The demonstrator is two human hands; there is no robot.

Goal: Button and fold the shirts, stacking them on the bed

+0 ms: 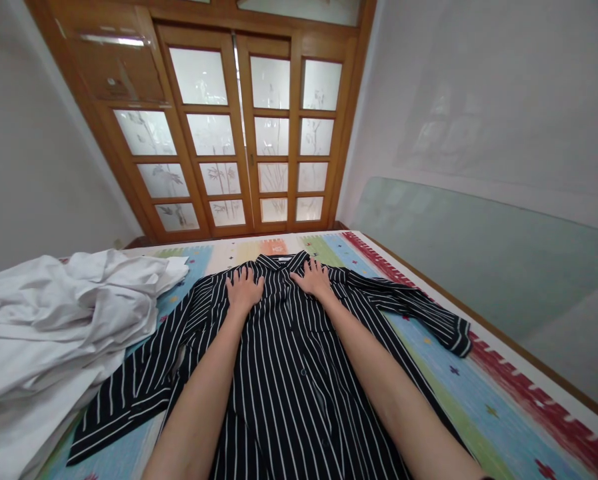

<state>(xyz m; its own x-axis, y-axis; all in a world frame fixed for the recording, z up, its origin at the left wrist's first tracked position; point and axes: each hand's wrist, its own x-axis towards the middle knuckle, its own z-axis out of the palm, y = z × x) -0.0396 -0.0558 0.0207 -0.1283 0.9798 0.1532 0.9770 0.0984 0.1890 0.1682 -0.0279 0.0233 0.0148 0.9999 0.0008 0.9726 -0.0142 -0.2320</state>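
Observation:
A black shirt with white stripes (273, 360) lies spread out, front side up, its collar at the far end and both sleeves stretched out to the sides. My left hand (245, 291) rests flat on the shirt's upper left chest, fingers spread. On the other side of the collar, my right hand (313, 277) presses flat near the shoulder, its fingers apart too. Neither hand grips the cloth. Small buttons show down the front, and the shirt's lower end runs out of view beneath my forearms.
Under the shirt is a colourful patterned bedsheet (483, 400). A crumpled white cloth (69, 313) is heaped at the left. Along the right side stands a pale green board (469, 247) against the wall. Wooden doors with frosted panes (243, 133) close off the far end.

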